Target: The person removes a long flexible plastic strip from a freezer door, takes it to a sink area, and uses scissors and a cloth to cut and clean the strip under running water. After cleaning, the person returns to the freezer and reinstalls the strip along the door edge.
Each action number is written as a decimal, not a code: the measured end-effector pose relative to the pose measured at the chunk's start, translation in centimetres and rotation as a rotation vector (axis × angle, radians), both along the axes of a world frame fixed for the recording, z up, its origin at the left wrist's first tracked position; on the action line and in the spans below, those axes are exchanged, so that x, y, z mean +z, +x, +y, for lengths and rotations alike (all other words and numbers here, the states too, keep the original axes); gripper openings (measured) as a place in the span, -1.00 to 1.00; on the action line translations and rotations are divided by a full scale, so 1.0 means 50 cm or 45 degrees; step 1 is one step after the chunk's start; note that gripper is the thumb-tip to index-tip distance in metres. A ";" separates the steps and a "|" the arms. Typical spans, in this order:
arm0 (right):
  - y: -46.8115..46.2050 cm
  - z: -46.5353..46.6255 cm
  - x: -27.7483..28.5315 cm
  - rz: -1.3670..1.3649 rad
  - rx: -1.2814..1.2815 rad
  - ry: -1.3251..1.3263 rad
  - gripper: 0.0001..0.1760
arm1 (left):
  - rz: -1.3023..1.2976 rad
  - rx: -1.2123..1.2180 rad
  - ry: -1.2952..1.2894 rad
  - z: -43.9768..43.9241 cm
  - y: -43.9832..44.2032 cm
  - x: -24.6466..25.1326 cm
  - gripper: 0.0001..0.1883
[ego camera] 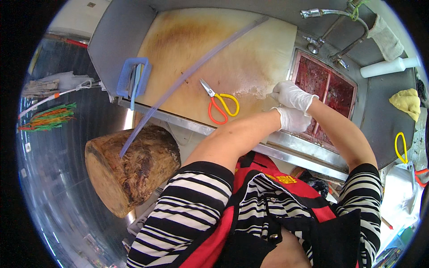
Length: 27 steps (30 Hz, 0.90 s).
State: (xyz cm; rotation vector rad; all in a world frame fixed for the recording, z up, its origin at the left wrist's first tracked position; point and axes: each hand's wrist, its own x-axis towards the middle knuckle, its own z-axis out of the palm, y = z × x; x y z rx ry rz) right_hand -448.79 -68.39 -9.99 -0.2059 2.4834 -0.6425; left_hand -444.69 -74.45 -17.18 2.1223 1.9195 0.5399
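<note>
Both hands wear white gloves and meet at the right edge of a stained cutting board [187, 43], beside a sink with a red-stained interior [338, 90]. My left hand [293, 119] is the lower one, close against the board's corner; its fingers are mostly hidden. Above and touching it is my right hand [291, 95], its fingers curled. Whether either one grips something does not show. Scissors [214, 95] with one red and one yellow handle lie slightly spread on the board, left of the hands. A clear plastic hose [187, 73] crosses the board diagonally and hangs over the front edge.
A blue basket [126, 75] holding tools stands at the board's left. Behind the sink are a faucet [350, 50] with a sprayer, a cloth [385, 38] and a white bottle [382, 68]. A yellow cloth [405, 102] and more scissors [402, 147] are at right. A wooden block [134, 167] stands lower left.
</note>
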 end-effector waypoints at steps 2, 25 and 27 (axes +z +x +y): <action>-0.006 -0.035 -0.014 0.017 0.045 0.111 -0.67 | -0.325 0.182 -0.127 -0.021 -0.001 0.001 -0.74; -0.017 -0.319 0.006 -0.266 -0.580 -0.556 -0.75 | 0.231 1.472 -0.692 -0.791 -0.262 0.190 -0.55; 0.046 -0.249 0.034 -0.424 -0.839 -1.125 -0.68 | 0.264 1.469 -0.842 -0.784 -0.275 0.178 -0.51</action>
